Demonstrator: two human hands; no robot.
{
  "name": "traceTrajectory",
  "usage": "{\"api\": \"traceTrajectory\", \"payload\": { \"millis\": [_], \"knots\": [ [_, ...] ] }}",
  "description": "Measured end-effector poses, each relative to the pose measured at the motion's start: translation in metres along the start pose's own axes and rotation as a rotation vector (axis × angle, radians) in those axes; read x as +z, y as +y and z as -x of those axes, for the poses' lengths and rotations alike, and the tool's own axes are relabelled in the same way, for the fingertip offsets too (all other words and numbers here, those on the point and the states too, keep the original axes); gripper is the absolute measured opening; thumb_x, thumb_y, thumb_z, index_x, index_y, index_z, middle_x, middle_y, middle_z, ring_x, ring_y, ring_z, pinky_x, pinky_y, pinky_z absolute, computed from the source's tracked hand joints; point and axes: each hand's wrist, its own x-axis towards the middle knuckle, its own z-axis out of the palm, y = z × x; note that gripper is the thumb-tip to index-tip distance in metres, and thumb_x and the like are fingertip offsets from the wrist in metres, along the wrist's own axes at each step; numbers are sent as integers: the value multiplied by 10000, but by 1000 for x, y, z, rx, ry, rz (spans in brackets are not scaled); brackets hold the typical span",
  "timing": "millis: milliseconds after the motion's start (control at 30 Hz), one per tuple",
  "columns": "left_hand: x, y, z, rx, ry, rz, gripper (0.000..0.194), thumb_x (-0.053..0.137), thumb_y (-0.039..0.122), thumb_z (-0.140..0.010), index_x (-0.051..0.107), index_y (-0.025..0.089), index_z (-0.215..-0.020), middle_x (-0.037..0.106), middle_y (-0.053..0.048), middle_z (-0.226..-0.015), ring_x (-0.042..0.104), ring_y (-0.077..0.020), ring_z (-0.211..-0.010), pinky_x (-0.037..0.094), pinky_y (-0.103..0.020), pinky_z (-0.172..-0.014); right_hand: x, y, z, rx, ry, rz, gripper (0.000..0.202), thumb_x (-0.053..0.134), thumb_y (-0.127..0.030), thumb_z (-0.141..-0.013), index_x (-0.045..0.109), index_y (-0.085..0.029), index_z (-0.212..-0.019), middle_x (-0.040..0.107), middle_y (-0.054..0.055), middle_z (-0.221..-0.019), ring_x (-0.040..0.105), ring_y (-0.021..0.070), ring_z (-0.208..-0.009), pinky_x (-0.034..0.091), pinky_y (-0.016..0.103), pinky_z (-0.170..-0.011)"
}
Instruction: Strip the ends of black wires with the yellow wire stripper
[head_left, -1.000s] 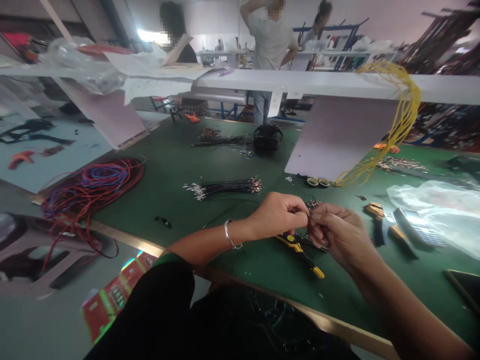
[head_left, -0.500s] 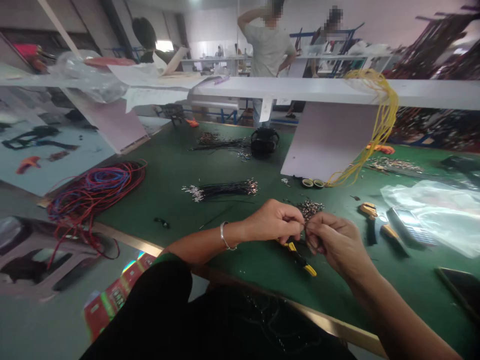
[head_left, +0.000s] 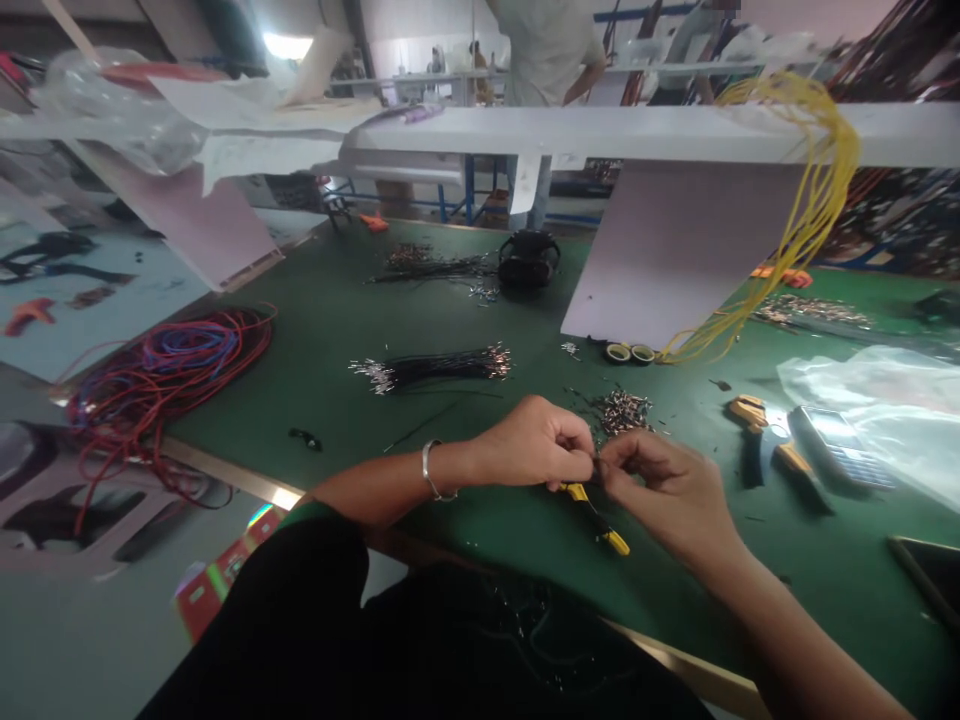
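Observation:
My left hand (head_left: 536,445), with a bracelet on the wrist, is closed in a pinch over the green table. Fingertips of my right hand (head_left: 664,485) are pinched right beside it. Something small and dark sits between the two hands, too small to name. Just behind them lies a pile of small metal-tipped pieces (head_left: 624,410). Yellow-and-black pliers (head_left: 600,522) rest below the hands, partly covered by them. A bundle of short black wires (head_left: 442,368) lies farther left.
Red and blue wire coils (head_left: 187,350) lie at the left edge. Yellow wires (head_left: 814,210) hang from the white shelf (head_left: 450,130). To the right are an orange-handled tool (head_left: 772,440), a calculator (head_left: 844,445) and a phone (head_left: 934,575). A person (head_left: 544,50) stands behind.
The view has tilted down and shifted slightly. Both hands stay together in a pinch; the fingers of my right hand have changed their position a little.

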Motion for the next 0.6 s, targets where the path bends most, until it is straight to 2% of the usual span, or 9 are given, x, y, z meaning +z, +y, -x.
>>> {"api": "traceTrajectory", "payload": {
  "millis": [100,200,267,367,467,600],
  "knots": [
    [6,-6,-1,97,85,-99,95,526,106,-650,612,128,-614,480,59,-448,458,-52,-431,333,-159,-429,2,4,1,8,20,1,92,546,-224,-606,586,-181,-534,570,-13,-494,492,103,-446,381,216,-442],
    [10,-11,-2,187,191,-188,107,523,107,-653,622,126,-618,511,48,-493,458,-48,-469,332,-159,-450,5,7,1,85,24,-72,71,546,-216,-583,575,-179,-529,549,-23,-463,471,96,-418,347,209,-410],
    [11,-12,-4,128,195,-143,105,518,116,-659,621,126,-637,530,47,-492,470,-47,-438,340,-158,-432,6,9,1,172,2,-194,51,548,-206,-576,577,-177,-545,542,-31,-438,474,96,-392,349,206,-397],
    [8,-12,-7,-22,138,48,102,507,129,-680,609,126,-670,607,25,-534,458,-34,-364,335,-154,-374,8,14,0,273,-56,-453,37,571,-196,-606,593,-171,-590,569,-32,-438,493,93,-367,381,205,-390],
    [5,-12,-12,-82,88,186,111,504,137,-706,614,121,-705,650,2,-580,425,-18,-334,268,-143,-317,8,18,-1,310,-88,-657,51,613,-195,-634,603,-163,-596,586,-29,-446,487,81,-347,384,196,-370],
    [5,-12,-17,-131,92,250,94,547,182,-729,595,122,-675,634,6,-548,392,-12,-309,216,-147,-284,7,22,-4,318,-93,-802,65,638,-182,-639,600,-162,-591,586,-28,-436,451,68,-329,385,190,-349]
  ]
}}
